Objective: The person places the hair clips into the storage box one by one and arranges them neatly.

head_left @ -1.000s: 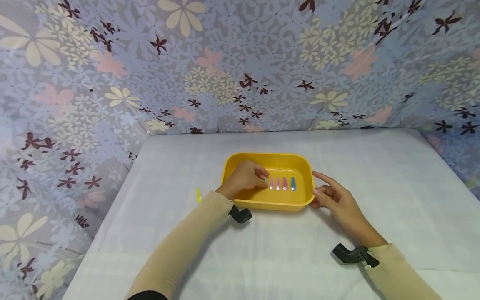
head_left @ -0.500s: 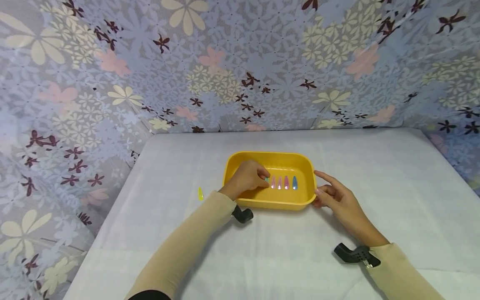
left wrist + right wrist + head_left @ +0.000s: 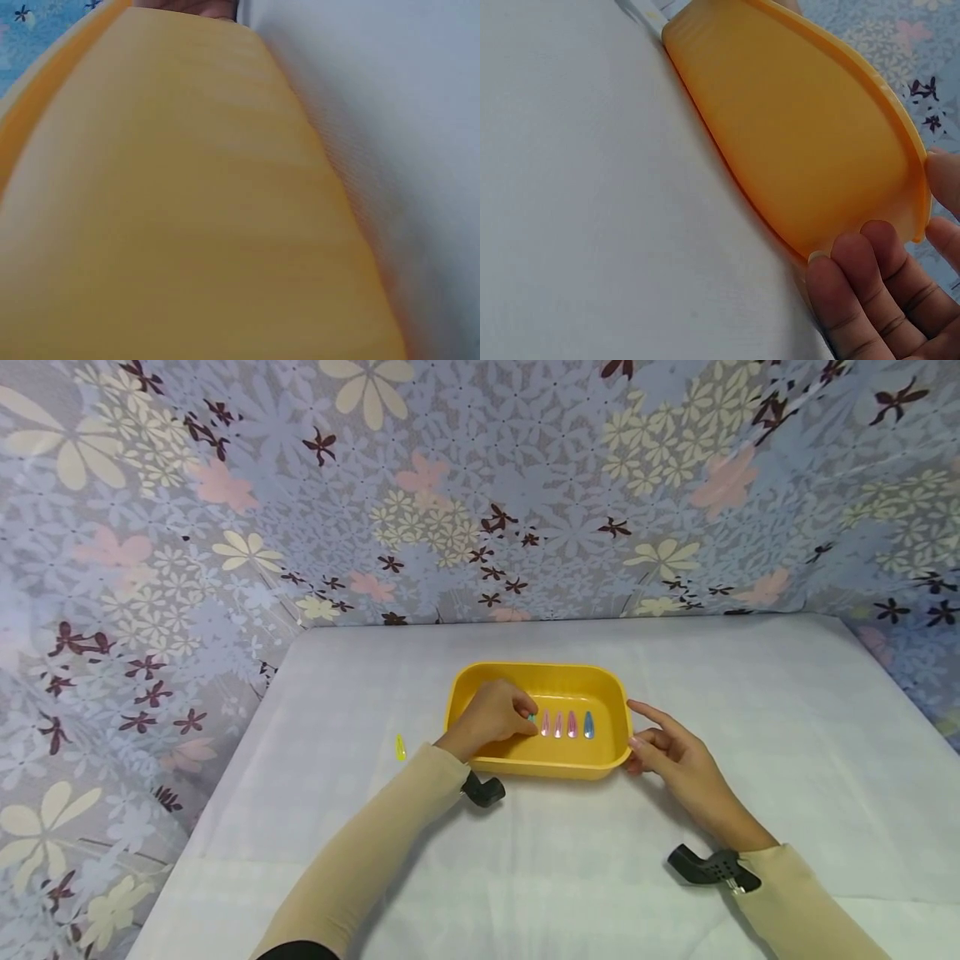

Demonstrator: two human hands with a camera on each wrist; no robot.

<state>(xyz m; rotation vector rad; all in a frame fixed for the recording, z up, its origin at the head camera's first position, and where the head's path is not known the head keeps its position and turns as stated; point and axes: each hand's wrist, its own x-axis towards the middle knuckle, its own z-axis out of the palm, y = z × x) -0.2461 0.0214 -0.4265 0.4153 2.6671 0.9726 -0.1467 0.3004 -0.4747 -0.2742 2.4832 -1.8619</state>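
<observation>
A yellow tray (image 3: 540, 770) sits mid-table in the head view. My left hand (image 3: 491, 714) reaches over its left side, thumb and fingers pinching a teal snap hair clip (image 3: 532, 718) at the tray's floor; the fingers cover most of it. To the right of this clip stand two pink clips, a darker pink clip (image 3: 572, 724) and a blue clip (image 3: 588, 724), in one row. My right hand (image 3: 671, 756) rests its fingertips against the tray's right end from outside. In the right wrist view, several fingertips (image 3: 855, 259) touch the outer wall. The left wrist view mostly shows the tray's outer side (image 3: 187, 180).
A yellow hair clip (image 3: 401, 747) lies on the white-covered table (image 3: 330, 693), left of the tray and close to the left sleeve. Flowered cloth (image 3: 450, 485) hangs behind the table and at its sides.
The view shifts slightly with the head. Both hands, the tray and the clips keep their places.
</observation>
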